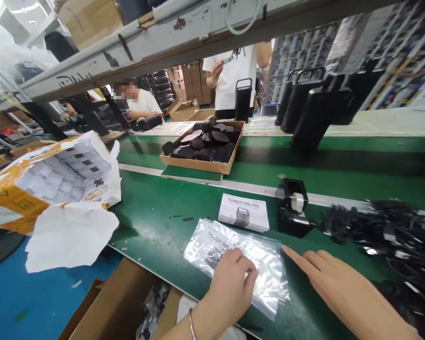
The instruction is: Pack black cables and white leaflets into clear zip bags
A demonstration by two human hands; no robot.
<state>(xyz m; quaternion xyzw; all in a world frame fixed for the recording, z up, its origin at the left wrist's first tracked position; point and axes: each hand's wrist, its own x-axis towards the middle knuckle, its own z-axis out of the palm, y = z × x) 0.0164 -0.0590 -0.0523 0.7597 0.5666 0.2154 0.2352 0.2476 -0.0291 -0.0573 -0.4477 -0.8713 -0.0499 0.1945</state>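
Observation:
A clear plastic bag [265, 264] lies on the green work surface in front of me, with a white printed leaflet or booklet [203, 241] under or inside its left part; I cannot tell which. My left hand [232, 283], a metal bangle at its wrist, is curled down onto the bag, fingers and thumb gathering the film. On the right, my right hand [336, 278] reaches in with one digit stretched to the bag's upper right corner; its other fingers are bent and partly hidden. Just beyond the bag sits a white stack of "Thunder Trail Pro" booklets [244, 212].
Right of the booklets stands a black tape dispenser [293, 208], then a heap of black cables [386, 236]. A cardboard tray [205, 165] holds dark parts. Black handled speakers [311, 108] stand behind. A torn white bag [71, 226] is left. Two people are beyond.

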